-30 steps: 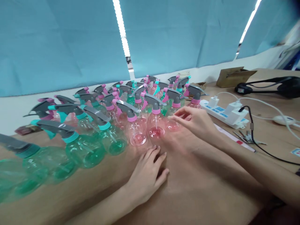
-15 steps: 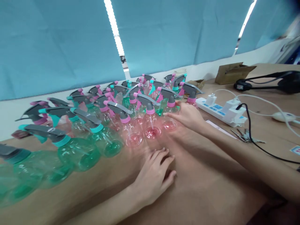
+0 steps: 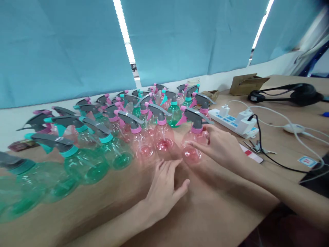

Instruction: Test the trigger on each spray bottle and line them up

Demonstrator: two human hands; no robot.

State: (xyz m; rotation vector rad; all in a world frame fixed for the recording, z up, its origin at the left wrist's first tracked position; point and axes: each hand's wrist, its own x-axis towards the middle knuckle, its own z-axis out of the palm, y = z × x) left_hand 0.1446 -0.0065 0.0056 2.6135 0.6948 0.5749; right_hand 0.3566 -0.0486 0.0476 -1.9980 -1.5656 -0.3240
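Note:
My right hand point(image 3: 223, 145) grips a pink spray bottle point(image 3: 193, 147) from its right side, thumb along the front of the clear pink body. That bottle has a grey head with a pink trigger and collar, and stands upright or nearly so at the front of the group. My left hand point(image 3: 166, 185) is palm down over the brown tabletop, fingers apart and holding nothing. Just beyond its fingertips is another pink spray bottle point(image 3: 164, 137). To the left stand green spray bottles point(image 3: 117, 154) with turquoise collars.
Several more spray bottles crowd the back. On the right lie a white power strip point(image 3: 231, 121) with chargers, keys point(image 3: 257, 146), cables and a black headset point(image 3: 288, 94). An open cardboard box point(image 3: 246, 84) sits behind. A blue curtain point(image 3: 167, 41) hangs beyond the table.
My right hand has brought the pink spray bottle nearer, out of the row, exposing a green bottle behind. My left hand's fingers have straightened and shifted slightly left. The camera view has turned slightly right.

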